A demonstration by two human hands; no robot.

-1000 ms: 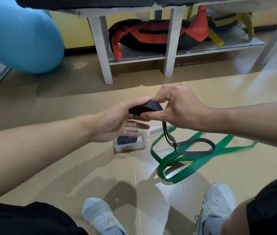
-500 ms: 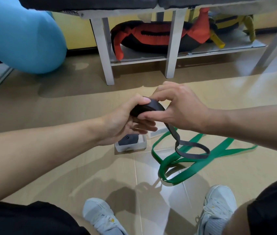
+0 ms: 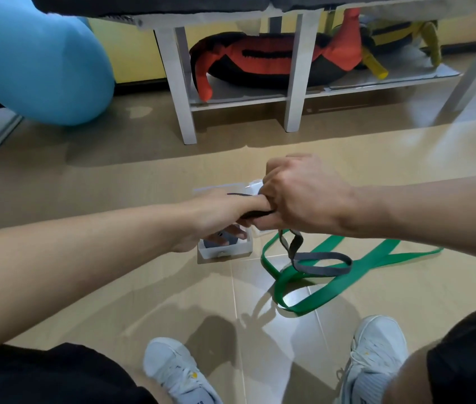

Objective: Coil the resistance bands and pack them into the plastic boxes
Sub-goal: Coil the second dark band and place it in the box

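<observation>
Dark grey resistance band [image 3: 312,259] part-coiled between both hands above the floor [image 3: 114,287]: left hand [image 3: 216,217] pinching the roll, right hand [image 3: 298,196] closed over it. Loose tail hanging down-right onto the green band [image 3: 356,275]. Open plastic box [image 3: 225,249] directly below the left hand, nearer that side. Free floor all round.

place: home gym | cues: blue exercise ball [image 3: 41,62]; sandbag [image 3: 263,62] under bench [image 3: 178,83]
</observation>
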